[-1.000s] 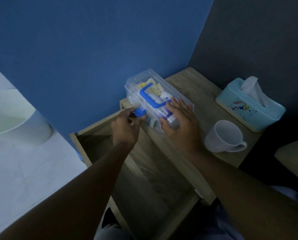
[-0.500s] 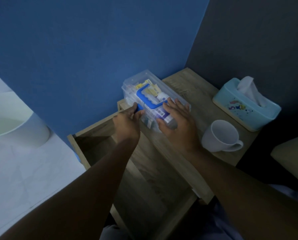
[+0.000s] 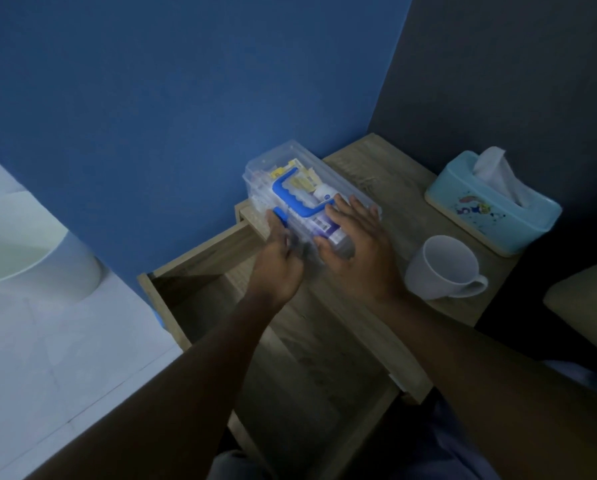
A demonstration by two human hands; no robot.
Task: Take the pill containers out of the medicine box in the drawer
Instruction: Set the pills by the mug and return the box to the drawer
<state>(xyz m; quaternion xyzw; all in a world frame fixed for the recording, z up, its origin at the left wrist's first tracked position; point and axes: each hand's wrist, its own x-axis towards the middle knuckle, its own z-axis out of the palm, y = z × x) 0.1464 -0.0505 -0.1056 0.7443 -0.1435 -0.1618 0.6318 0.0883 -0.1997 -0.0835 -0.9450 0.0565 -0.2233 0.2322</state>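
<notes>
A clear plastic medicine box (image 3: 290, 168) with a blue carry handle (image 3: 292, 197) rests on the wooden bedside table (image 3: 387, 168) against the blue wall. Pill packs and bottles show through its closed lid. My left hand (image 3: 279, 265) is at the box's near-left corner, fingers pinching at the blue latch (image 3: 279, 214). My right hand (image 3: 356, 244) lies flat on the lid's near end, fingers spread, pressing down. The open drawer (image 3: 200, 289) below the table looks dark inside.
A white mug (image 3: 444, 268) stands right of my right hand. A light blue tissue box (image 3: 491, 209) sits at the table's far right. A white round bin (image 3: 30, 251) stands on the pale floor at left. A cushion edge shows at right.
The left hand has slid closer along the box's near-left corner onto the blue latch. The right hand stays flat on the lid. The box has not moved.
</notes>
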